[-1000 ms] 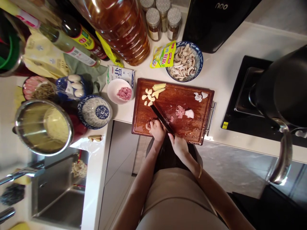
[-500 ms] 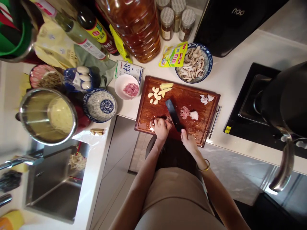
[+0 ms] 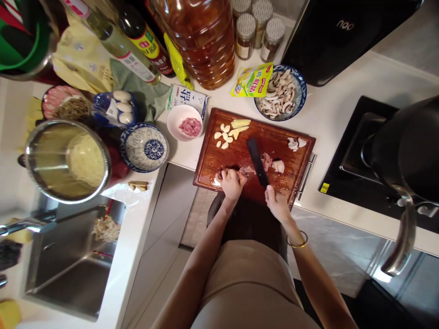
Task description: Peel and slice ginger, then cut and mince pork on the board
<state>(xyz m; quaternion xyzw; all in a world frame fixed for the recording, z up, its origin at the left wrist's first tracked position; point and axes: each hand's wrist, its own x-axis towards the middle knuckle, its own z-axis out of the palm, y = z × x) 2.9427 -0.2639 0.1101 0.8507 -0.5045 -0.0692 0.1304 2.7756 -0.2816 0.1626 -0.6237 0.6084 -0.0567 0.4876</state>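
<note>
My right hand grips the handle of a dark cleaver whose blade lies over the wooden cutting board. My left hand is curled at the board's near edge, fingers pressed on small bits of pink meat. More meat pieces and a white chunk lie just right of the blade. Garlic cloves and ginger slices sit at the board's far left corner. A small pink bowl of cut meat stands left of the board.
A blue bowl of sliced mushrooms and a yellow packet sit behind the board. An oil jug, bottles and jars line the back. An empty blue bowl, steel pot and sink lie left; a black pot on the cooktop right.
The cleaver has swung from the board's left side to its middle, beside the meat pieces. My left hand shifted slightly right along the near edge. The view drifted a little.
</note>
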